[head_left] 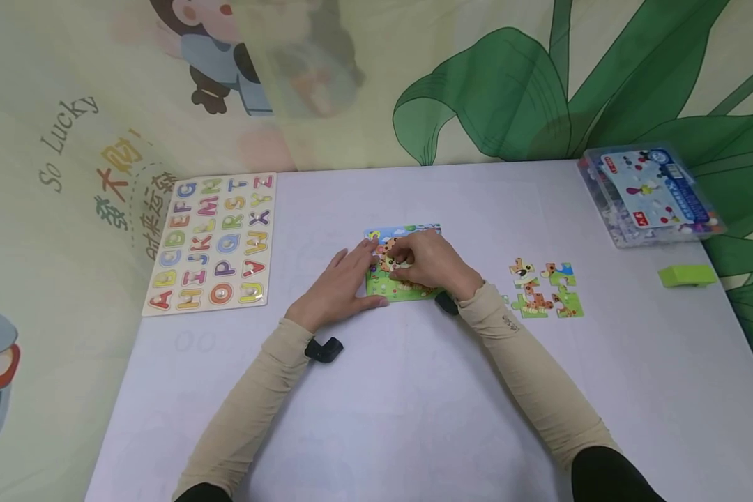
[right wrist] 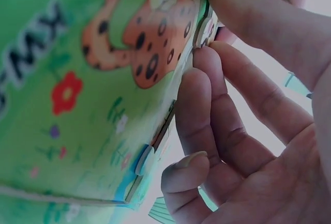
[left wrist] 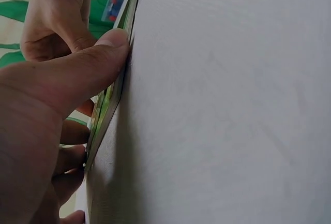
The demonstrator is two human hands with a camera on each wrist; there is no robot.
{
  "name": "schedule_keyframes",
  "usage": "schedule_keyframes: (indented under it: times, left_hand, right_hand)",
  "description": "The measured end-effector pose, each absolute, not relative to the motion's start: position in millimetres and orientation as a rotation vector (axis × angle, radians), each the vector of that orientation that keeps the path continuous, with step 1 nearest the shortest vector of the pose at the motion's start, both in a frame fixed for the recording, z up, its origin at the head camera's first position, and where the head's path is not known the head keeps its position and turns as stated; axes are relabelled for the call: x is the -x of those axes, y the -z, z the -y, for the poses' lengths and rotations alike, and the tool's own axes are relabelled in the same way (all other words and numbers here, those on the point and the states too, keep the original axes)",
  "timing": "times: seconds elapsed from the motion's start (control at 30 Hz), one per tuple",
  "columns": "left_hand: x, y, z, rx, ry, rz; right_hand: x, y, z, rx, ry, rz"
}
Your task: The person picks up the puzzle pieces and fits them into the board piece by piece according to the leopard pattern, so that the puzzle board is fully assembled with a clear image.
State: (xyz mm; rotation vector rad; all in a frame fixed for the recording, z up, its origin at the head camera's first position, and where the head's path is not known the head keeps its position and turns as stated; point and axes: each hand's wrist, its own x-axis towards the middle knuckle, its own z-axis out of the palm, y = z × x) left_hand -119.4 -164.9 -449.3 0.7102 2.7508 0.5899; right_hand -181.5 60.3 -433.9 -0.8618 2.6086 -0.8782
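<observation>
A small jigsaw puzzle board, with a spotted animal on green grass and a blue top edge, lies mid-table. My left hand rests at its left edge, fingers stretched out; in the left wrist view the thumb lies against the board's rim. Over the board's middle, my right hand pinches a puzzle piece between thumb and curled fingers; most of that piece is hidden. Right of the board lie several loose puzzle pieces, some showing spotted animal parts and grass.
On the left lies an alphabet board with coloured letters. At the back right stands a clear plastic box with a printed label. In front of it sits a green block. A patterned cloth hangs behind the white table.
</observation>
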Motion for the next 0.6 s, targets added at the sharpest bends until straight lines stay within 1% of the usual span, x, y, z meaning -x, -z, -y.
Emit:
schedule_keyframes:
  times: [0.27,0.6]
  left_hand:
    - [117.7,451.1,164.7,-0.669,-0.645,-2.73]
    - [115.3,448.7,162.7,-0.72,-0.523,-2.797]
  right_hand:
    - [180.6,433.4,-59.4,0.875,0.846,-2.607]
    - [181.8,432.3,-58.4,0.878,0.861,-2.606]
